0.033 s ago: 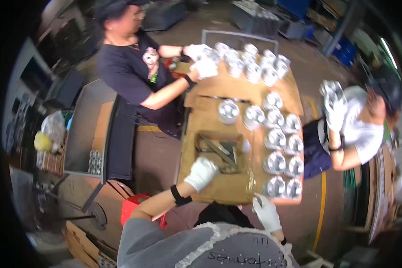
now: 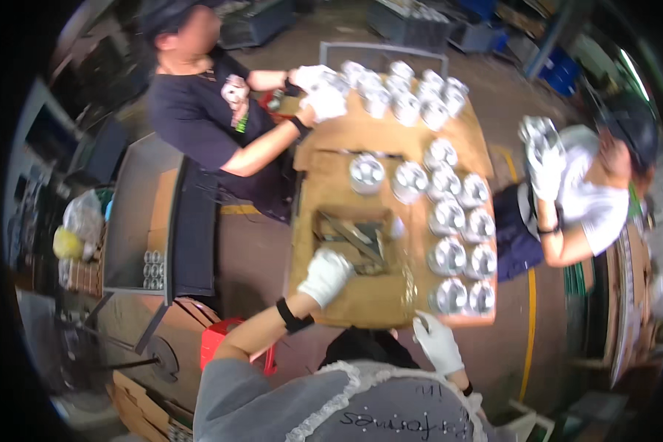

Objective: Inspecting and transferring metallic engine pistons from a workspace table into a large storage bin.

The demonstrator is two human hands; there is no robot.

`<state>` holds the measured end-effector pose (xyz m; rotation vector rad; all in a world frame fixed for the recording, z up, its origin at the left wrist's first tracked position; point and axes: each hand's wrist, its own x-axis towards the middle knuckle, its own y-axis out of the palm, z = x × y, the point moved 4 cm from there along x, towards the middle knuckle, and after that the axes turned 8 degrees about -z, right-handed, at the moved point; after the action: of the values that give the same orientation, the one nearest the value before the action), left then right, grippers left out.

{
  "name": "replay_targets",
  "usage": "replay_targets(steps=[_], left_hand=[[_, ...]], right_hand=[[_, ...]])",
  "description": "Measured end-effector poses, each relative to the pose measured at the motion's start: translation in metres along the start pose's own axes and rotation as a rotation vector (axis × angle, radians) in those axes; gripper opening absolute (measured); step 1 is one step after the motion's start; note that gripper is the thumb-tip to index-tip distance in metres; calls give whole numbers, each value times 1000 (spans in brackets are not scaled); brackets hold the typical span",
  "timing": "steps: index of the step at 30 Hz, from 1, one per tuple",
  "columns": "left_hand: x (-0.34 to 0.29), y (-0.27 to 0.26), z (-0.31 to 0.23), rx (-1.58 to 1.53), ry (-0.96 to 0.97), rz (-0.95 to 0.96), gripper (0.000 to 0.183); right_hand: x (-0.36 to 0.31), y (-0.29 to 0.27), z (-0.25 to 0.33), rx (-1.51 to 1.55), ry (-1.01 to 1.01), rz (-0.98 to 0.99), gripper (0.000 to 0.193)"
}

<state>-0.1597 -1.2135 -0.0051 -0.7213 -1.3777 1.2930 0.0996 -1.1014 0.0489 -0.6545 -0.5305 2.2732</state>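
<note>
My left hand (image 2: 327, 277), in a white glove, is at the near left corner of a square recess (image 2: 321, 218) cut in the cardboard-topped table. Its fingers look curled together, and anything inside them is hidden. Flat dark tools (image 2: 361, 243), blurred, lie in the recess just beyond it. My right hand (image 2: 437, 343), also gloved, hangs at the table's near edge with fingers apart and nothing in it. Closest to that hand are silvery metal cylinders (image 2: 448, 296), piston-like, lined up along the table's right side. Two more cylinders (image 2: 366, 174) stand beyond the recess.
Across at the left, a person in a dark shirt (image 2: 199, 118) handles a metal part beside another cylinder group (image 2: 405, 107). At the right, a person in white (image 2: 582, 191) holds up a similar part. A metal bin (image 2: 136, 214) and red stool (image 2: 221, 345) stand left.
The whole view has shifted slightly, so the table and people appear a little farther left and up. Both my hands keep about the same places at the table.
</note>
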Motion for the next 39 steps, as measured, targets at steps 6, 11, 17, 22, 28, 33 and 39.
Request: replay_targets(steps=[6,11,17,22,28,33,39], left_hand=[[17,-32,-8,-59,-185,-55,36],[18,-75,-101,-378,-49,-212,48],[34,-48,-206,-401,264,-155,49],[73,-2,-211,-361,408,4,34],[96,-15,-242,-468,471,-26,16],[31,-60,-206,-805,212,-112,22],[-32,-84,-198,-1339,-352,-74,53]], right_hand=[[-21,-17,-38,-223,-53,-39,38],[-67,-43,-89,-195,24,-40,38],[-137,-66,-173,-211,71,-171,36],[-182,-71,-214,-161,157,-179,38],[-193,-74,-208,-146,110,-235,37],[-172,-76,-168,96,43,-150,33],[-151,-67,-107,469,-85,-92,27]])
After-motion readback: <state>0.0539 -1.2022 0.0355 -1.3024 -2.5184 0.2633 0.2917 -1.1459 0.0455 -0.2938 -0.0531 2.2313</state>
